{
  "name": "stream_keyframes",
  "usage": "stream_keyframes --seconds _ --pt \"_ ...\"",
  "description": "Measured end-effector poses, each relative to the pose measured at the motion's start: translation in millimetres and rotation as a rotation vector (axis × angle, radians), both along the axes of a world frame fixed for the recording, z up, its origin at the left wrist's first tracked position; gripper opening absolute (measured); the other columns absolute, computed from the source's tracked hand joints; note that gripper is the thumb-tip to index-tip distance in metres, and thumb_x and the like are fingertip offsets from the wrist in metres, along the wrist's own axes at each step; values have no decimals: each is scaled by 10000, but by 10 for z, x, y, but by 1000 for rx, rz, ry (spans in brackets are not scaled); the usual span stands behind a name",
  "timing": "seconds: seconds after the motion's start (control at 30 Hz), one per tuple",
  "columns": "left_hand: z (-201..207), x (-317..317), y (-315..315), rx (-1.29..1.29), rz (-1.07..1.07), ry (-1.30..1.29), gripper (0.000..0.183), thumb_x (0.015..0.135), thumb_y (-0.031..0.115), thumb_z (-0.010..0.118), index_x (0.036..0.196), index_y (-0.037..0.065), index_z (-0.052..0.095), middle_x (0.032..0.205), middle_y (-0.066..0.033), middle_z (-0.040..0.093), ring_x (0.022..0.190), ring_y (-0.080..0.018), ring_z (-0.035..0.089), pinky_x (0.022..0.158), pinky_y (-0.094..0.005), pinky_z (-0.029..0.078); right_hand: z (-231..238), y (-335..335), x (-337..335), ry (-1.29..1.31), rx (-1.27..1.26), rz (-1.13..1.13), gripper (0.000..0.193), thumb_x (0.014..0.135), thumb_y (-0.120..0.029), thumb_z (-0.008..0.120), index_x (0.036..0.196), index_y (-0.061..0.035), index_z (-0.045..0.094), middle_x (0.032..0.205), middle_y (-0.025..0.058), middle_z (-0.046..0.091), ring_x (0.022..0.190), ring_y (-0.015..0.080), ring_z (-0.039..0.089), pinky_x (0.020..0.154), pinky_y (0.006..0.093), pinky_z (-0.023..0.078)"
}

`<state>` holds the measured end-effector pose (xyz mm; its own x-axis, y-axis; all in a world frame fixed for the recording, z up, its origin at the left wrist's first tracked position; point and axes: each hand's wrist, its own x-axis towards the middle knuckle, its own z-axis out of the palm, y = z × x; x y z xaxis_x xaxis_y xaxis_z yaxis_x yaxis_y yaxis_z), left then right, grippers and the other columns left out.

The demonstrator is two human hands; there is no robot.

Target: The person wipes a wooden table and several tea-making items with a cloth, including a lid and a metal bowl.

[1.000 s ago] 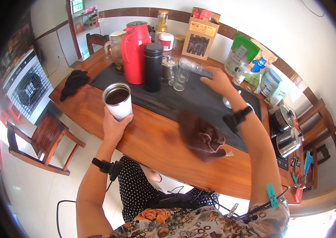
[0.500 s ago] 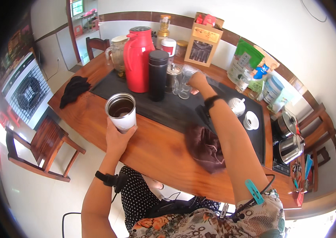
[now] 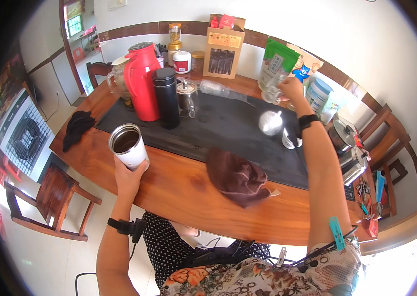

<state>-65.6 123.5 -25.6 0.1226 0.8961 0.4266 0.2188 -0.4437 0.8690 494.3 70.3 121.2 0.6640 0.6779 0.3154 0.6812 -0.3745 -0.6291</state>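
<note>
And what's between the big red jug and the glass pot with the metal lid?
The head view shows a black bottle between the jug and pot.

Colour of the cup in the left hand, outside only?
The cup in the left hand is white outside; best seen in the head view.

Bright, lower-right glare, fisheye-bent edges

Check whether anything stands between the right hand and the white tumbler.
Nothing visible stands squarely between the right hand and the white tumbler in the left hand. The black bottle stands just beyond that line, near the tumbler; the white teapot sits on its near side, below the right hand.
</note>
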Motion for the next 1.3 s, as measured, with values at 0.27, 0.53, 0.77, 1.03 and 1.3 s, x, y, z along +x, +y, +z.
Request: stream_keyframes --seconds 0.27,0.53,0.77,1.03,1.3 --pt "-32 69 46 22 8 47 781 746 162 807 1368 -25 373 1232 -190 579 1122 -292 595 963 -390 462 -596 -1173 1382 -715 -391 -142 215 713 -235 751 767 -29 728 680 157 692 605 260 697 612 373 570" --pt "-12 20 15 20 11 45 784 743 144 802 1375 -22 371 1243 -189 575 1126 -274 589 969 -384 459 -725 -975 977 -33 -306 -190 173 752 -132 735 735 35 688 621 170 678 532 248 693 510 362 587" --pt "-33 40 45 28 -16 26 801 744 163 806 1385 -22 363 1246 -192 574 1123 -276 591 967 -384 461 -733 -953 906 8 -304 -146 204 798 -131 712 719 51 666 586 167 665 481 257 675 448 356 576" --pt "-44 -31 44 54 -4 45 793 747 190 809 1375 -27 375 1240 -198 579 1127 -284 591 964 -391 461 -387 -983 391 196 -409 -203 461 783 -343 749 928 87 670 866 236 715 646 289 720 538 380 582" --pt "24 78 12 34 -5 34 797 745 186 810 1373 -34 372 1248 -193 577 1134 -283 585 970 -390 456 -83 -934 66 -459 -151 -55 498 808 -439 702 1100 -37 679 987 211 709 932 350 693 796 453 537"
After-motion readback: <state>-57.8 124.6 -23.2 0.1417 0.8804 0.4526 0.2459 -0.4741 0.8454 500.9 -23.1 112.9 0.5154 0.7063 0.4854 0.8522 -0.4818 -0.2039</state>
